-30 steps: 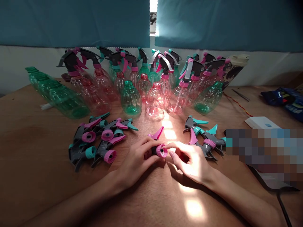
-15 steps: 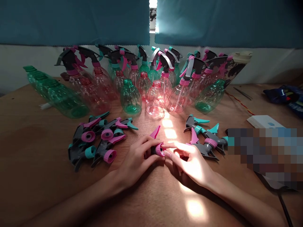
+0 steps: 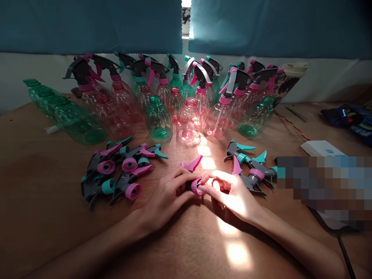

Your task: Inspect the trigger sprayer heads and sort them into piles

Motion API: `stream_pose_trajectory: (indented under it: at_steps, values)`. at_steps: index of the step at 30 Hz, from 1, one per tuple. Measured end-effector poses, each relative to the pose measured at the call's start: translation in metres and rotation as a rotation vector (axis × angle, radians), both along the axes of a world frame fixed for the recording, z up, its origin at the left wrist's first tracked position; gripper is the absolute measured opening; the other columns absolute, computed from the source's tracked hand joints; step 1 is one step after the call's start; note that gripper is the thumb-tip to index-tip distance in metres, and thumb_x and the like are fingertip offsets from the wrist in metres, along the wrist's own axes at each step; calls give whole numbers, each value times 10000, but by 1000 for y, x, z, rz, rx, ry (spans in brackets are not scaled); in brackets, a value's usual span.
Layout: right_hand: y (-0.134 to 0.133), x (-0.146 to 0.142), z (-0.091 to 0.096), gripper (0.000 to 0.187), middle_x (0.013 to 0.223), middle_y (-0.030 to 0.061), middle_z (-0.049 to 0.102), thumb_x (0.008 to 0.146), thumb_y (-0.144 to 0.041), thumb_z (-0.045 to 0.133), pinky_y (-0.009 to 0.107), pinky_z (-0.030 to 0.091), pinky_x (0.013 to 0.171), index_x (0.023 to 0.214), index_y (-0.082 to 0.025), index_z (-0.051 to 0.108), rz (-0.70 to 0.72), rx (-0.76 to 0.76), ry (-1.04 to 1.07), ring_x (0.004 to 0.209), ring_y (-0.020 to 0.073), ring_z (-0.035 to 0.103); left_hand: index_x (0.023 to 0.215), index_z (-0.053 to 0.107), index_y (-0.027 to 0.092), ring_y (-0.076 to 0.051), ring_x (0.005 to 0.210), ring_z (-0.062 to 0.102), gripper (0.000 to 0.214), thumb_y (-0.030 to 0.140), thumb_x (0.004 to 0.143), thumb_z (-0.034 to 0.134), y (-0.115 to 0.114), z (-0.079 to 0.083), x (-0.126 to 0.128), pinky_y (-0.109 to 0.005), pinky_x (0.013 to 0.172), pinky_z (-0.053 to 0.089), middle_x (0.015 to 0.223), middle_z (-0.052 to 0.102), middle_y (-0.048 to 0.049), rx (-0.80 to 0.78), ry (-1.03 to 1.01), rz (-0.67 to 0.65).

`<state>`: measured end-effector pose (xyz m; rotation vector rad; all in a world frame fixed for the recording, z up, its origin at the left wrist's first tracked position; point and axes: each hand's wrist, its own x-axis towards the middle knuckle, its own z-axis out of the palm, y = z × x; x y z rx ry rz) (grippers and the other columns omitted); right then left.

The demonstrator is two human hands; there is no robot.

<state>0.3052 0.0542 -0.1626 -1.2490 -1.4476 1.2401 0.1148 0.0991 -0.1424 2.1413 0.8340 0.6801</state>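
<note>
My left hand (image 3: 167,195) is closed round a grey spray trigger head (image 3: 193,179) with a pink lever and pink screw collar, low over the brown table (image 3: 43,224). My right hand (image 3: 232,193) pinches the pink collar from the right with thumb and fingertips. A loose pile of trigger heads (image 3: 116,174) lies to the left of my hands. A smaller pile of trigger heads (image 3: 250,166) lies to the right. An open pink bottle (image 3: 188,122) and an open green bottle (image 3: 158,120) stand just beyond my hands.
Many pink and green spray bottles (image 3: 203,93), several with trigger heads on, stand along the back. Green bottles (image 3: 66,116) lie stacked at the back left. A white box (image 3: 319,148) and a dark blue packet (image 3: 348,118) sit at the right. Blue curtains hang behind.
My right hand's fingers have curled in closer on the pink collar. The trigger head stays in my left hand at the same spot. The view has shifted slightly.
</note>
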Motion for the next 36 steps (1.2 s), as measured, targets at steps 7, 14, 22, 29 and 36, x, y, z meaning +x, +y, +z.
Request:
stream_pose_trajectory:
  at_steps: [7,14,22,29,36]
  values:
    - [3,9,5,257,685,-14,587,934,-391,514,221,373,528,839,-177,619,77,105,-176,568,105,491,1086,654,220,-142,798,579,258,168,835,675,-2,1,2,-240,740,457,960,614,-10,1,25,-18]
    - [1,12,15,282,670,-20,578,976,-358,448,210,392,534,812,-180,593,155,194,-254,565,98,500,1076,641,210,-147,832,572,268,86,840,618,5,1,-1,-251,774,453,972,611,-9,3,22,55]
    - [-1,20,12,186,672,19,653,955,-285,484,254,457,563,910,-187,635,-41,530,-480,564,142,601,1075,631,222,-132,767,567,275,110,824,626,6,1,-2,-245,700,454,959,594,5,-34,30,140]
    - [-3,17,18,153,639,10,628,892,-316,580,245,399,548,836,-197,659,28,555,-666,554,129,560,1057,627,218,-135,749,548,202,223,855,621,8,-1,-4,-240,640,454,952,572,-8,33,-29,284]
    - [1,19,25,173,705,-8,606,846,-365,639,246,376,561,885,-197,629,80,330,-636,604,127,530,1053,625,221,-134,764,547,203,217,850,625,10,-1,-4,-242,653,456,956,567,-2,32,-27,271]
